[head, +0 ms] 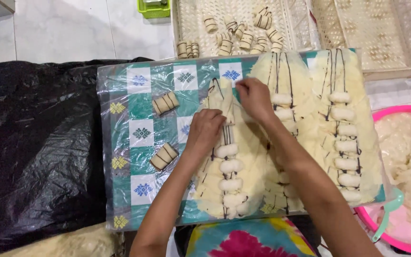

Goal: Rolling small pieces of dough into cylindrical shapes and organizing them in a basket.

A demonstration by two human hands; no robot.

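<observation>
A plastic-covered board (141,112) with a green and white tile pattern carries three thin pale dough sheets with dark stripes and rows of white filling lumps. My left hand (204,131) and my right hand (254,96) pinch the far end of the left dough sheet (243,157) and fold it over. Filling lumps (229,167) run down that sheet below my hands. Two rolled striped pieces, one (165,103) and another (163,156), lie on the board's bare left part.
A cream woven tray (200,12) at the back holds several rolled striped pieces (243,35). A second woven tray (386,33) lies to its right. A pink basin (405,166) of white filling stands at right. Black plastic sheeting (34,143) covers the left.
</observation>
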